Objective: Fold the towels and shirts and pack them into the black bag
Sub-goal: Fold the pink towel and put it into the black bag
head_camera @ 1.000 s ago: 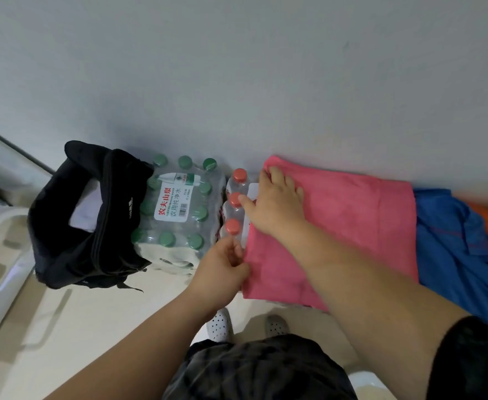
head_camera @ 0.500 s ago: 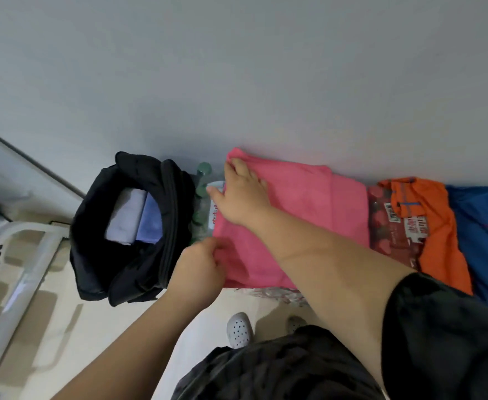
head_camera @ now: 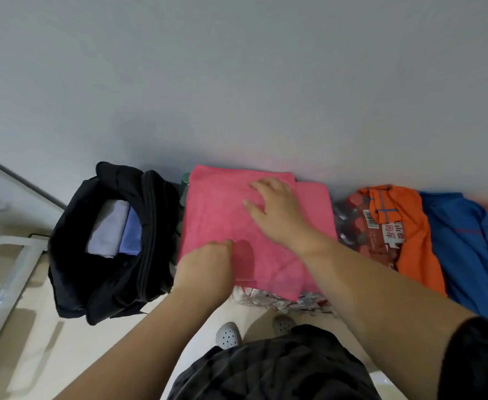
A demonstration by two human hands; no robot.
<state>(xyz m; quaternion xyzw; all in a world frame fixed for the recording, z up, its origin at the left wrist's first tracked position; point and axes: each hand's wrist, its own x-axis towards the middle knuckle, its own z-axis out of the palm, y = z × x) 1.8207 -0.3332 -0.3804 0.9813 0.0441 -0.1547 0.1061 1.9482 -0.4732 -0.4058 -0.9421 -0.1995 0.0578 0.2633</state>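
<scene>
Grey wall (head_camera: 237, 82) is filling the upper half of the view and pale floor (head_camera: 63, 356) is showing at the lower left. A pink towel (head_camera: 214, 209) is lying folded against the foot of the wall, between the black bag (head_camera: 72, 255) on its left and an orange shirt (head_camera: 413, 241) on its right. What is carrying the towel is mostly hidden. Only a green bottle cap (head_camera: 184, 180) is peeking out at its far left corner, and crumpled plastic wrap (head_camera: 280, 301) is showing under its near edge. The towel is looking close to square from here, so its long axis is hard to call. Its far edge is running along the wall, and a lower layer is sticking out to the right of the upper one. The right hand (head_camera: 274, 209) is lying flat on the upper layer with fingers spread, its grip open. The left hand (head_camera: 205, 264) is sitting knuckles-up on the near left corner with its fingers tucked out of sight, so I cannot tell whether its grip is closing on the cloth. The bag is standing open with pale folded pieces (head_camera: 107, 226) inside. A pack of red-capped bottles (head_camera: 349, 223) is half covered by the orange shirt, and a blue shirt (head_camera: 473, 249) beyond is being cut off by the right edge.
</scene>
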